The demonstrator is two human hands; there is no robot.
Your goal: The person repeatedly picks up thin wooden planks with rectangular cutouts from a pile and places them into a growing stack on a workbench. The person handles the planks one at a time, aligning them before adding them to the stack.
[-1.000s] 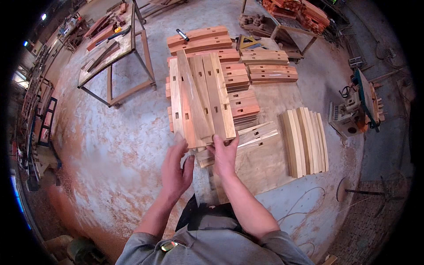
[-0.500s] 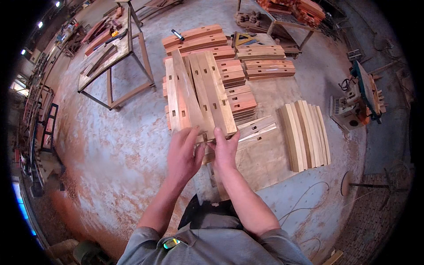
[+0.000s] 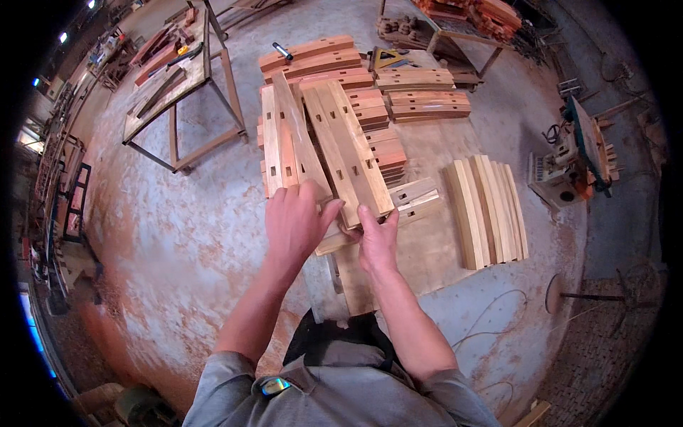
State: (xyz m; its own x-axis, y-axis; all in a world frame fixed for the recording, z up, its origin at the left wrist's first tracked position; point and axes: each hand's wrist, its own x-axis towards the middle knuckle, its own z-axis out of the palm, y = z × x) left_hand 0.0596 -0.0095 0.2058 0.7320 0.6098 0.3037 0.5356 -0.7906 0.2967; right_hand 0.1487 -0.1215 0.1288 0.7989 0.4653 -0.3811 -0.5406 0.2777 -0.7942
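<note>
My right hand (image 3: 379,238) is closed round the near end of a pair of pale wooden slats (image 3: 346,149) with small rectangular mortises, its thumb on top and its fingers underneath. Just left of it, my left hand (image 3: 295,220) bends its fingers over the near end of a slanting slat (image 3: 300,128); its thumb points toward the pair. A dark gap runs between the slanting slat and the pair. More mortised slats (image 3: 269,142) lie to the left of and under these. My left fingertips are partly hidden.
Stacks of reddish mortised slats (image 3: 384,149) stand behind, with a marker (image 3: 282,51) on the far stack. Pale curved slats (image 3: 487,213) stand in a row at right on the board (image 3: 420,249). A workbench (image 3: 171,92) is at far left, a machine (image 3: 569,160) at far right.
The pair of slats has shifted right and nearer with my right hand, widening the gap from the slanting slat. My left hand has moved slightly left and forward, away from my right.
</note>
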